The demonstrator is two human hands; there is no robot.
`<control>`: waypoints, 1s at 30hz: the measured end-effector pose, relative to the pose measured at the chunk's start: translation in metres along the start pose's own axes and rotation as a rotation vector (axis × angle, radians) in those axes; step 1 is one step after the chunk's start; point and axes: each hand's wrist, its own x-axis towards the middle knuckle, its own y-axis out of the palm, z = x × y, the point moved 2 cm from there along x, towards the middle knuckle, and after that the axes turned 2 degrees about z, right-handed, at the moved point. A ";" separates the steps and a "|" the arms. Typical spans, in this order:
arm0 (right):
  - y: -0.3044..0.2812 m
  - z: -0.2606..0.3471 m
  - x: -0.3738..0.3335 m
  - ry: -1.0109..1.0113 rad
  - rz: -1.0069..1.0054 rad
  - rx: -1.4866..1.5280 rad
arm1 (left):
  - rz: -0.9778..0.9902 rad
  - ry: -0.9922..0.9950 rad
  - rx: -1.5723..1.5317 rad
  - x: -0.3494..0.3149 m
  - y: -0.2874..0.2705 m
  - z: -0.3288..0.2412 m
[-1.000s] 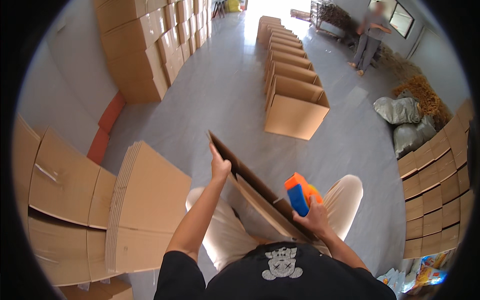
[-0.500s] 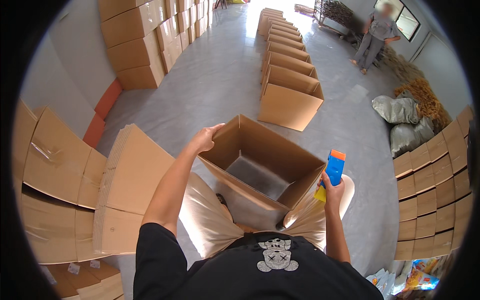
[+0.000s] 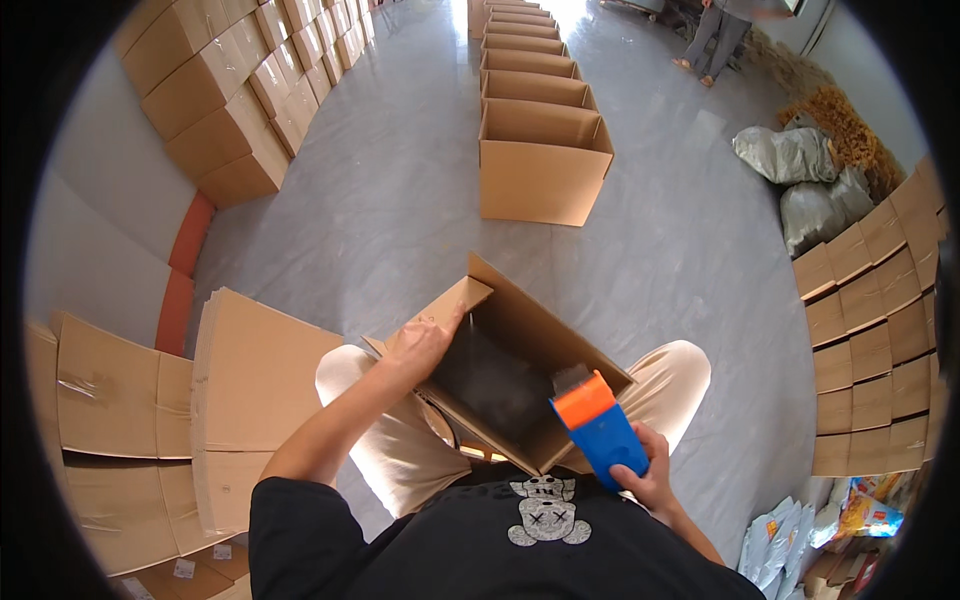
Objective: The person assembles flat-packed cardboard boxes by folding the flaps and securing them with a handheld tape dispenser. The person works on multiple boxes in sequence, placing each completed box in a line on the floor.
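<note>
A brown cardboard box stands open-topped between my knees, the grey floor showing through it. My left hand lies on a flap at the box's left end, fingers stretched along the cardboard and pressing it inward. In my right hand is a blue-and-orange tape dispenser, gripped by its blue body. Its orange end, with a dark translucent piece sticking out, is tilted over the near right side of the box.
A row of open boxes runs away ahead. Flattened cartons lean at my left; stacked cartons stand far left and more at right. Sacks lie at far right, and a person stands beyond.
The box has come nearer to me and turned slightly. My left hand moved from its rim onto the flap, now bent inward. My right hand swung the tape dispenser left, over the box.
</note>
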 end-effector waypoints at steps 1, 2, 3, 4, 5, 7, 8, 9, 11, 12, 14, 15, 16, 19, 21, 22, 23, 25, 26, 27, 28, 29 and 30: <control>0.004 -0.003 0.008 -0.060 0.010 -0.075 | 0.084 0.001 -0.016 0.001 -0.010 -0.006; 0.008 -0.010 0.018 -0.120 0.022 -0.150 | 0.168 0.000 -0.030 0.001 -0.021 -0.010; 0.015 -0.020 0.030 -0.125 -0.007 -0.152 | 0.226 0.035 -0.129 0.001 -0.033 -0.006; 0.024 -0.034 0.044 -0.131 -0.033 -0.156 | 0.281 0.067 -0.229 0.002 -0.044 0.000; 0.032 -0.048 0.055 -0.138 -0.060 -0.163 | 0.333 0.100 -0.331 0.003 -0.049 0.005; 0.048 -0.078 0.072 -0.096 -0.056 -0.144 | 0.363 0.195 -0.475 -0.015 -0.022 0.026; 0.054 -0.091 0.080 -0.074 -0.050 -0.129 | 0.381 0.237 -0.547 -0.026 -0.013 0.033; 0.056 -0.102 0.085 -0.065 -0.066 -0.118 | 0.497 0.256 -0.515 -0.034 -0.018 0.033; 0.058 -0.115 0.090 -0.038 -0.105 -0.097 | 0.571 0.302 -0.362 -0.044 -0.029 0.026; 0.060 -0.114 0.092 -0.026 -0.080 -0.094 | 0.590 0.284 -0.319 -0.041 -0.029 0.023; 0.058 -0.104 0.101 -0.006 -0.054 -0.096 | 0.618 0.271 -0.225 -0.017 -0.030 0.020; 0.056 -0.093 0.106 -0.041 -0.047 -0.071 | 0.440 0.244 -0.273 -0.008 -0.029 0.021; 0.052 -0.076 0.113 -0.075 -0.031 -0.054 | 0.498 0.248 -0.295 0.002 -0.031 0.021; 0.029 -0.025 0.138 -0.282 -0.129 -0.109 | 0.484 0.258 -0.339 0.030 -0.029 0.020; 0.022 0.010 0.157 -0.198 -0.220 0.153 | 0.390 0.271 -0.284 0.041 -0.034 0.017; 0.011 0.011 0.173 -0.303 -0.305 0.146 | 0.339 0.280 -0.255 0.046 -0.036 0.016; 0.003 0.011 0.189 -0.270 -0.338 0.210 | 0.197 0.289 -0.311 0.046 -0.019 0.016; -0.009 -0.001 0.205 -0.188 -0.431 0.337 | -0.200 0.211 -0.328 0.033 0.013 0.008; -0.014 -0.024 0.211 -0.140 -0.484 0.406 | -0.398 0.170 -0.330 0.029 0.024 0.004; -0.014 -0.040 0.214 -0.083 -0.526 0.473 | -0.359 0.075 -0.442 0.029 0.034 0.003; -0.008 -0.047 0.208 -0.058 -0.454 0.490 | -0.434 -0.056 -0.494 0.028 0.046 0.006; -0.002 -0.055 0.195 -0.031 -0.384 0.507 | -0.508 -0.187 -0.542 0.030 0.057 0.012; 0.002 -0.064 0.179 0.001 -0.317 0.523 | -0.575 -0.320 -0.589 0.028 0.064 0.015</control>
